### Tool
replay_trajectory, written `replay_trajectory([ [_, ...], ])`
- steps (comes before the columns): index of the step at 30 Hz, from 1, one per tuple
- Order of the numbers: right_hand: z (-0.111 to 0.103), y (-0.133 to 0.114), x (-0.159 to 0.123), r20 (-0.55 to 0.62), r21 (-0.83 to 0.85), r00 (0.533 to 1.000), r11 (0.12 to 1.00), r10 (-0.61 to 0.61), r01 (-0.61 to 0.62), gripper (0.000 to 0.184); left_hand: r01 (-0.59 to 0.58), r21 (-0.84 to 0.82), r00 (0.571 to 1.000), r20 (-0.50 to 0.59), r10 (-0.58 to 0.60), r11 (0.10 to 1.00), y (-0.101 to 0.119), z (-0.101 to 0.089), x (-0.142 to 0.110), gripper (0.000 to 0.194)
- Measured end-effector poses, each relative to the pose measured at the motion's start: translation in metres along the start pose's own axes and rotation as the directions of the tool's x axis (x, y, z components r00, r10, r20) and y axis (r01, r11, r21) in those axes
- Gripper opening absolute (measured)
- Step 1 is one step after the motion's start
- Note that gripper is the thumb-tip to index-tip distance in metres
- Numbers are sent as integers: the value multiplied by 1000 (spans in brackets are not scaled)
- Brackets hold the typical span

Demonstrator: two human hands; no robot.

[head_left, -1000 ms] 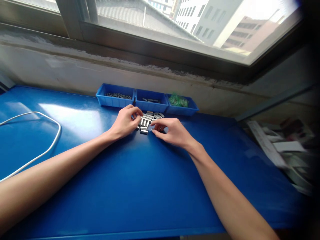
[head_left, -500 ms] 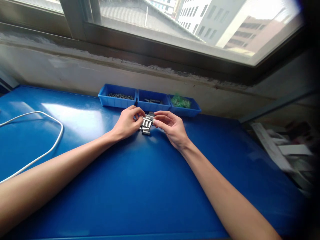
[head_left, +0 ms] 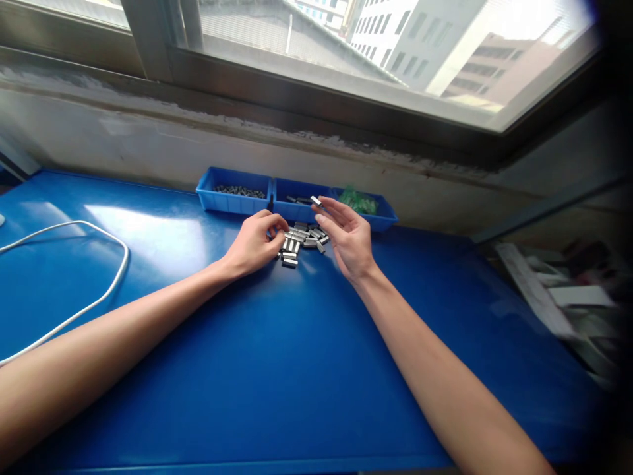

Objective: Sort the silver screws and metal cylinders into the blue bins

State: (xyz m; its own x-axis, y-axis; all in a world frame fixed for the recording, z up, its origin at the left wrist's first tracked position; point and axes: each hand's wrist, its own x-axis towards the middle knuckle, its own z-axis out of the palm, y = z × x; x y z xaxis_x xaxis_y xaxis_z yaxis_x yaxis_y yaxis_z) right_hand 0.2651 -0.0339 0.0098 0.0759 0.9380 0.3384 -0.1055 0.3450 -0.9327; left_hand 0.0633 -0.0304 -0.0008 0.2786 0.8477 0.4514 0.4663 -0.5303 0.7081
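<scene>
Several small silver metal blocks [head_left: 291, 247] lie in a loose cluster on the blue tabletop, just in front of the bins. My left hand [head_left: 253, 245] rests at the left side of this cluster with its fingers curled together; whatever is between them is hidden. Raised above the cluster's right side, my right hand [head_left: 350, 241] pinches one silver metal block [head_left: 316, 200] between thumb and fingers. That block is in the air in front of the middle blue bin [head_left: 297, 211], which holds several dark metal pieces.
A left blue bin [head_left: 230, 204] contains many small metal parts. The right blue bin [head_left: 384, 221] has a green plastic bag [head_left: 357, 199] in it. A white cable [head_left: 106, 284] curves over the table [head_left: 257, 382] at left. Behind the bins are a wall and a window.
My right hand has gone from the cluster's right edge upward, lifting a metal block from it toward the middle bin. My left hand has stayed almost in place beside the blocks.
</scene>
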Motion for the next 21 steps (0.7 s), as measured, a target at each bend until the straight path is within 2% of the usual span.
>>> replay_trajectory([
  [4, -5, 3, 0, 85, -65, 996, 998, -3, 8, 50, 6, -12, 1000, 3, -6, 1000, 0, 0, 0, 19],
  [8, -7, -2, -4, 172, -223, 983, 970, -55, 93, 41, 4, -2, 1000, 4, -4, 1000, 0, -1, 0, 19],
  [10, -8, -9, -10, 214, -397, 970, 898, -112, 191, 32, 1, 2, 1000, 6, -1, 1000, 0, -1, 0, 19],
  [12, -7, -16, -18, 282, -606, 946, 735, -160, 305, 23, 1, -2, 1000, 1, -1, 1000, 1, -1, 0, 20],
  [14, -4, -21, -27, 386, -714, 912, 581, -141, 392, 22, 3, -8, 1000, -6, -3, 1000, 2, -2, 0, 21],
  [16, -1, -23, -34, 460, -759, 885, 482, -80, 438, 27, 6, -11, 1000, -12, -6, 1000, 2, -2, 0, 22],
  [18, 3, -21, -37, 504, -766, 863, 441, -37, 467, 24, 5, -8, 1000, -20, -5, 1000, 2, -2, 0, 23],
  [21, 4, -16, -38, 546, -739, 837, 450, -37, 502, 16, -3, -4, 1000, -25, 3, 1000, 0, -2, -1, 24],
])
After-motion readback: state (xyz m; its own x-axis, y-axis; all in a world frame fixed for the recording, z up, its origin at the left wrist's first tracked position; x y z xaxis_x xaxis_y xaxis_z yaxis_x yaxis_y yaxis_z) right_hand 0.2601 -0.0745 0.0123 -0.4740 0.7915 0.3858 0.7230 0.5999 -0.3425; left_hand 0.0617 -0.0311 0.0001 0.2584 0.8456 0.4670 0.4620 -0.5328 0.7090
